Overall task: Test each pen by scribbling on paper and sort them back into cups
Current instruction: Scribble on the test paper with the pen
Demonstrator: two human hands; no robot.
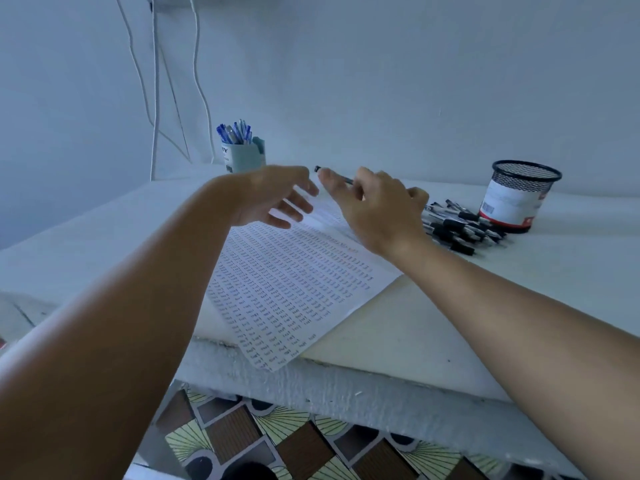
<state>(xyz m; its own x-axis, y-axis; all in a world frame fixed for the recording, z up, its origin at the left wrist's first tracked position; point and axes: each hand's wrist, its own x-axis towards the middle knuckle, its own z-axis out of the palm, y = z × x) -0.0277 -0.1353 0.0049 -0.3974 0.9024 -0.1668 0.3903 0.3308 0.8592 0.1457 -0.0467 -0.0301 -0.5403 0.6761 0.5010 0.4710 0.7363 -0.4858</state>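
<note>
White table (571, 258): slim dark-capped pen (334, 175) pinched by right hand (377, 209).

Pens, paper and two cups before us

We see a dark pen (333, 174) raised at twelve o'clock over the scribble-covered paper (287, 289); black pens (457, 226) heaped at two o'clock touching the mesh cup (516, 199); blue pens (235, 131) upright in the pale cup (244, 155) at eleven.

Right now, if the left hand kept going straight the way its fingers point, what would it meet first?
Probably the black pen held by the right hand: the open left hand points rightward toward its capped end, though depth between them is unclear.
</note>
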